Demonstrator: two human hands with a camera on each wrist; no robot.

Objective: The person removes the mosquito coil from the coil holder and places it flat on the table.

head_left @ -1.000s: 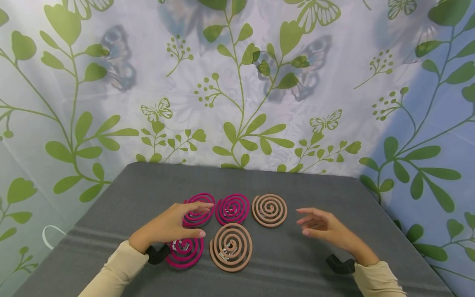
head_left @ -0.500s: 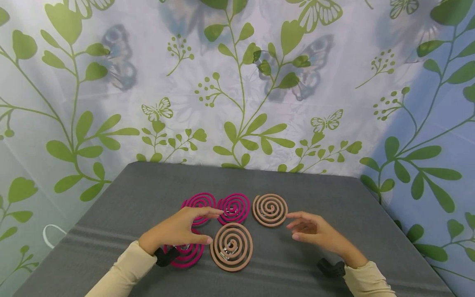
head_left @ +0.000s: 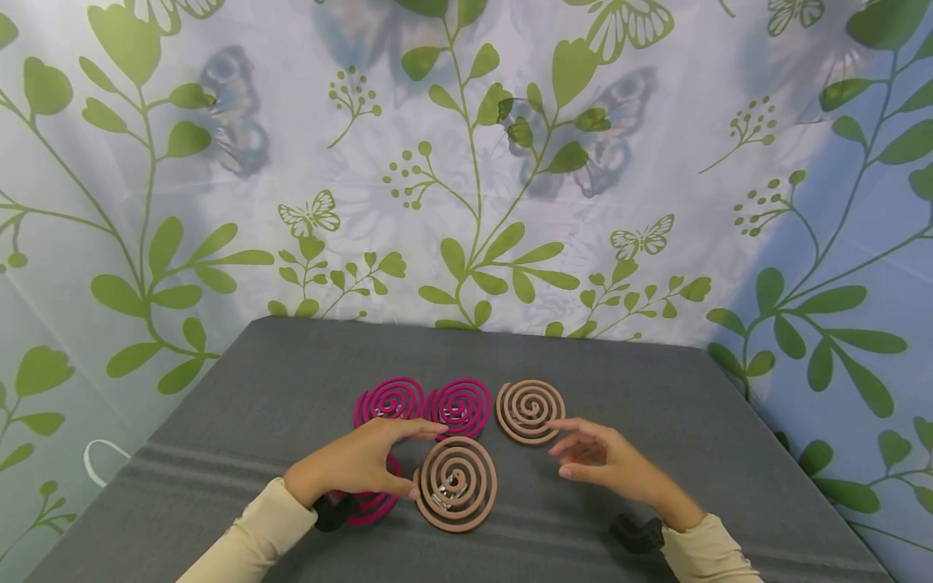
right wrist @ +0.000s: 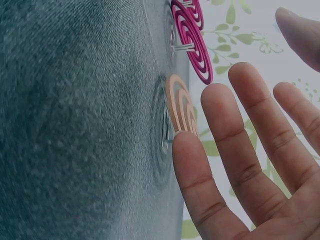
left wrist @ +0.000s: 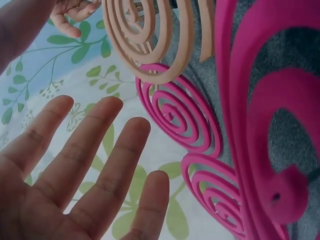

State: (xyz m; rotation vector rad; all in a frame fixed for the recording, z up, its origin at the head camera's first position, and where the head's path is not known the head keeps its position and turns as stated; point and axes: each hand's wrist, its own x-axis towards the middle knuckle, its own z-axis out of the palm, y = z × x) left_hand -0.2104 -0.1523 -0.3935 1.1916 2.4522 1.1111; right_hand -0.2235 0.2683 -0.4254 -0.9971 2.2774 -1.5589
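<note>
Two tan mosquito coils and several pink ones lie flat in two rows, raised on small metal stands. My left hand (head_left: pixel 357 461) hovers over the front pink coil (head_left: pixel 373 517) and hides much of it. Its fingers are extended, with the thumb tip right at the left edge of the front tan coil (head_left: pixel 456 478). Behind it are the left pink coil (head_left: pixel 392 402) and middle pink coil (head_left: pixel 458 407). My right hand (head_left: pixel 605 461) holds nothing, fingers loosely extended, its fingertips overlapping the back tan coil (head_left: pixel 530 409). In the right wrist view, the fingers (right wrist: pixel 192 155) are spread.
A grey cloth (head_left: pixel 583 534) covers the table. Behind it hangs a curtain (head_left: pixel 350 267) printed with green leaves and butterflies. A white cable loop (head_left: pixel 91 465) shows past the left table edge. Each wrist carries a black strap mount (head_left: pixel 636 534).
Both hands have moved inward toward the coils, the left one rightward and slightly nearer, the right one leftward. The coils stay where they were.
</note>
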